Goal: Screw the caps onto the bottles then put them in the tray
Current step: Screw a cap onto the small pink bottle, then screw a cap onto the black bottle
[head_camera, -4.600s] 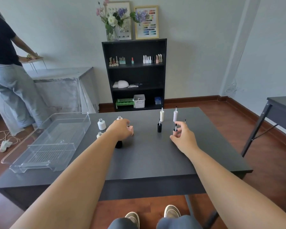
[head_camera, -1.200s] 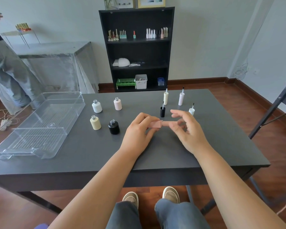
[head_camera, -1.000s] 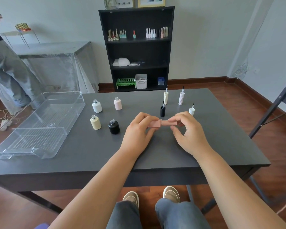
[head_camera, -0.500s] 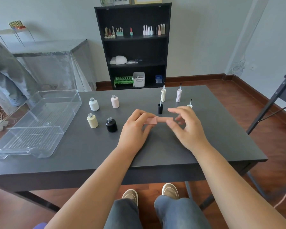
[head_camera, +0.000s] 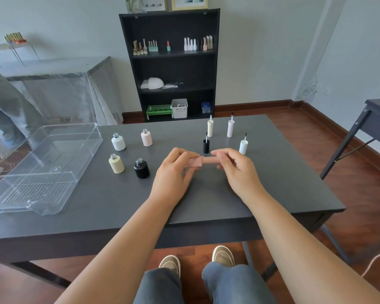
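My left hand (head_camera: 173, 172) holds a peach bottle (head_camera: 194, 162) sideways above the dark table (head_camera: 123, 194). My right hand (head_camera: 237, 167) grips the peach cap (head_camera: 211, 160) fitted onto that bottle's neck. Several uncapped bottles stand to the left: white (head_camera: 118, 142), pink (head_camera: 146, 138), cream (head_camera: 116, 164) and black (head_camera: 141, 169). Loose brush caps stand upright behind my hands: cream (head_camera: 210, 127), pink (head_camera: 230, 127), black (head_camera: 206, 145) and white (head_camera: 243, 146). The clear plastic tray (head_camera: 42, 170) lies at the table's left end with nothing in it.
A black bookshelf (head_camera: 171, 62) with small bottles stands against the far wall. Another person (head_camera: 7, 110) stands at the far left by a covered table (head_camera: 59, 84). A second dark table (head_camera: 377, 119) is on the right. My knees and shoes are under the near edge.
The peach bottle went from the table into my hands, with the cap now joined to it. Over the last second my right fingers shifted around the cap. The camera tilted a little.
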Demonstrator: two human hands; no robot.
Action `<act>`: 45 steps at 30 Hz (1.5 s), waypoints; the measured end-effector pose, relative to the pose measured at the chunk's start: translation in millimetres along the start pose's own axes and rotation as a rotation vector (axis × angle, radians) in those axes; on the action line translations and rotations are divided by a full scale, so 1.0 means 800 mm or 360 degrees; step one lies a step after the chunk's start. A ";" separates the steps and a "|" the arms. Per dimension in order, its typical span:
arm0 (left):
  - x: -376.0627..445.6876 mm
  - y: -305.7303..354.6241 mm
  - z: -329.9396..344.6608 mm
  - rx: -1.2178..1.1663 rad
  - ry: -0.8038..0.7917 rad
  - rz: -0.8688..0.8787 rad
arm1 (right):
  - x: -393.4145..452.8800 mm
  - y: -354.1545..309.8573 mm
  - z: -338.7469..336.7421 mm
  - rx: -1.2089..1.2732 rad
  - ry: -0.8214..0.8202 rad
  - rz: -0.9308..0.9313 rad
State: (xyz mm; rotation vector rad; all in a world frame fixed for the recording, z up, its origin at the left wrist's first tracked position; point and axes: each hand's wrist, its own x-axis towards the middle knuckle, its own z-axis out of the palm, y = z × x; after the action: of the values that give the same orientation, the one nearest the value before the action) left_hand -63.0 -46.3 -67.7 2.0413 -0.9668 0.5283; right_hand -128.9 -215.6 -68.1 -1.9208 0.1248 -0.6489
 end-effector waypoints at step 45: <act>-0.022 -0.080 -0.083 -0.0081 0.0032 -0.1098 | 0.077 -0.047 0.113 -0.0369 -0.0048 -0.0003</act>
State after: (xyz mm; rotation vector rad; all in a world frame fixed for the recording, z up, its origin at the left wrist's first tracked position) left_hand -25.9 40.0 -70.5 2.1465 -0.2154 0.1463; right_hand -39.8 -147.9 -38.9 -2.1529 0.1862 -0.6280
